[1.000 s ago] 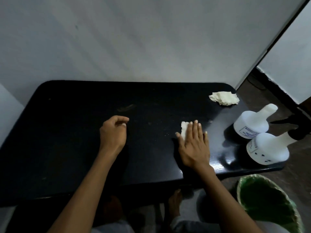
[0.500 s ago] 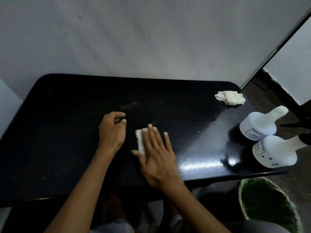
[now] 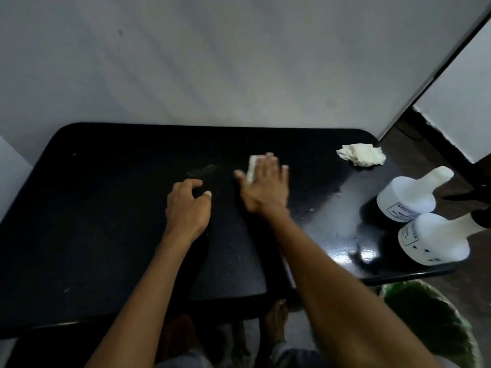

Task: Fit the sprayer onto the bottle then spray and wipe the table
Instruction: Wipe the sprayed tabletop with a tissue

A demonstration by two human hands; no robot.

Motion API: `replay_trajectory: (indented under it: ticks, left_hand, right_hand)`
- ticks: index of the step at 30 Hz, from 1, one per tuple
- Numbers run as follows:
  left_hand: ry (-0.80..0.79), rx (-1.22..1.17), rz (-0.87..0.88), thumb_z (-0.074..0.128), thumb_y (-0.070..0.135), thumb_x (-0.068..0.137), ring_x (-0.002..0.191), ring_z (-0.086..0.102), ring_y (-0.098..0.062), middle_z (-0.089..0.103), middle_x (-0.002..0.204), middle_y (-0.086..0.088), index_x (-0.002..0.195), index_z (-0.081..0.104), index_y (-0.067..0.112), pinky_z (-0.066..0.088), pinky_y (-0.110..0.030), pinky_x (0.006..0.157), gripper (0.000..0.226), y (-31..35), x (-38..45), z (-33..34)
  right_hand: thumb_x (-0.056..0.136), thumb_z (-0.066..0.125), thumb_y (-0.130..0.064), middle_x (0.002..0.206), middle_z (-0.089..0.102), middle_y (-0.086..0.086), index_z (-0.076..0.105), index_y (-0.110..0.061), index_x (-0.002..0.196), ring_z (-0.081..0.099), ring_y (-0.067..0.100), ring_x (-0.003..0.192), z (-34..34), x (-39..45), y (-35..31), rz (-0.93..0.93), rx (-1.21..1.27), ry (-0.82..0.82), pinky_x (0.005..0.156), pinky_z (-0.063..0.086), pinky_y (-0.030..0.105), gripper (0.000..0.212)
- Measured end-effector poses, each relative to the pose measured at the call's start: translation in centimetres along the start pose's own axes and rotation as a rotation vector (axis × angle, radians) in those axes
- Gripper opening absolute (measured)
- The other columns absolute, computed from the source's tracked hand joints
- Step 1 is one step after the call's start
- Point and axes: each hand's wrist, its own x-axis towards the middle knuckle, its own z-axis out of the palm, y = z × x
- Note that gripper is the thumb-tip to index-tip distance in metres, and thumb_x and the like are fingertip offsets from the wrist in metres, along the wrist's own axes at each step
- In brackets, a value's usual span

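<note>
My right hand [image 3: 265,187] lies flat on the black table [image 3: 106,208], fingers spread, pressing a folded white tissue [image 3: 252,167] against the surface near the middle; most of the tissue is hidden under the palm. My left hand [image 3: 187,208] rests on the table just to the left, fingers loosely curled, holding nothing. Two white bottles stand at the table's right edge: the farther bottle [image 3: 409,197] has a bare neck, and the nearer bottle [image 3: 435,239] carries a black sprayer [image 3: 482,219] that runs out of frame.
A crumpled white tissue [image 3: 361,154] lies at the far right corner of the table. A green-lined bin [image 3: 430,325] stands on the floor below the right front edge. A grey wall runs behind the table. Wet glare shows on the surface near the bottles.
My right hand slid the tissue from the right front of the table leftwards, then away from me towards the middle. My left hand has stayed in place.
</note>
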Motion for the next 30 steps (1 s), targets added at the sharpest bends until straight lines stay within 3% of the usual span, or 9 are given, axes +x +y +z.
replay_trajectory:
  ticks: [3,7,10,14,17,19,24,30]
  left_hand:
    - [0.038,0.011,-0.014,0.055,0.029,0.097,0.135,0.044,-0.024,0.044,0.147,-0.003,0.136,0.053,0.024,0.039,-0.05,0.111,0.04,0.1,0.2,0.3]
    - [0.066,0.039,-0.022,0.053,0.028,0.097,0.133,0.045,-0.025,0.045,0.146,-0.004,0.134,0.055,0.024,0.04,-0.049,0.11,0.037,0.1,0.4,0.9]
    - [0.069,0.04,-0.022,0.053,0.03,0.097,0.133,0.045,-0.025,0.044,0.147,-0.003,0.134,0.054,0.025,0.04,-0.047,0.109,0.037,0.1,0.3,1.0]
    - [0.024,0.036,-0.042,0.052,0.032,0.098,0.133,0.044,-0.025,0.042,0.149,-0.002,0.137,0.051,0.026,0.04,-0.049,0.109,0.04,0.8,0.0,1.2]
    - [0.023,0.054,-0.044,0.051,0.032,0.099,0.135,0.042,-0.026,0.041,0.15,-0.003,0.139,0.05,0.025,0.039,-0.05,0.11,0.041,1.0,0.1,1.2]
    - [0.023,0.055,-0.04,0.051,0.031,0.099,0.134,0.043,-0.026,0.04,0.15,-0.004,0.14,0.05,0.024,0.04,-0.05,0.109,0.041,1.1,-0.1,1.3]
    - [0.014,0.053,-0.006,0.052,0.029,0.097,0.135,0.043,-0.028,0.043,0.149,-0.007,0.138,0.053,0.02,0.039,-0.052,0.11,0.042,1.0,-0.2,1.0]
    - [0.002,-0.006,-0.035,0.051,0.029,0.099,0.133,0.045,-0.024,0.043,0.149,-0.003,0.136,0.054,0.021,0.042,-0.048,0.108,0.038,1.1,-0.5,0.7]
  right_hand:
    - [0.098,0.004,-0.065,0.173,-0.001,0.008,0.002,-0.014,0.163,-0.007,0.02,0.16,1.5,-4.2,-3.8,-0.277,0.002,-0.023,0.128,-0.011,0.046,0.083]
    - [0.1,0.001,-0.065,0.173,-0.002,0.0,0.003,-0.018,0.164,-0.011,0.011,0.159,2.3,-11.5,-1.0,-0.445,0.041,-0.032,0.127,-0.014,0.041,0.08]
    - [0.098,0.002,-0.069,0.172,-0.005,-0.005,0.005,-0.021,0.164,-0.012,0.009,0.158,1.5,-13.5,4.8,-0.291,-0.003,0.009,0.126,-0.014,0.039,0.081]
    - [0.095,-0.005,-0.071,0.172,-0.01,-0.001,-0.002,-0.02,0.164,-0.014,0.012,0.158,-0.5,-10.0,11.1,0.036,-0.025,0.055,0.127,-0.013,0.043,0.085]
    - [0.098,0.005,-0.069,0.173,-0.008,0.006,-0.002,-0.013,0.163,-0.012,0.016,0.159,-1.7,-5.0,10.3,0.241,0.032,0.026,0.128,-0.01,0.048,0.086]
    - [0.101,0.013,-0.067,0.173,-0.008,0.008,-0.001,-0.009,0.163,-0.012,0.019,0.159,-1.7,-2.3,6.9,0.263,0.069,-0.002,0.127,-0.01,0.049,0.086]
    - [0.105,0.016,-0.055,0.173,-0.007,0.01,-0.003,-0.01,0.163,-0.011,0.021,0.16,1.7,-4.2,-3.9,-0.182,-0.007,-0.036,0.126,-0.015,0.047,0.076]
    - [0.107,0.006,-0.046,0.173,-0.007,0.003,-0.002,-0.015,0.163,-0.013,0.014,0.159,2.0,-10.7,-2.4,-0.371,0.01,-0.025,0.126,-0.017,0.045,0.065]
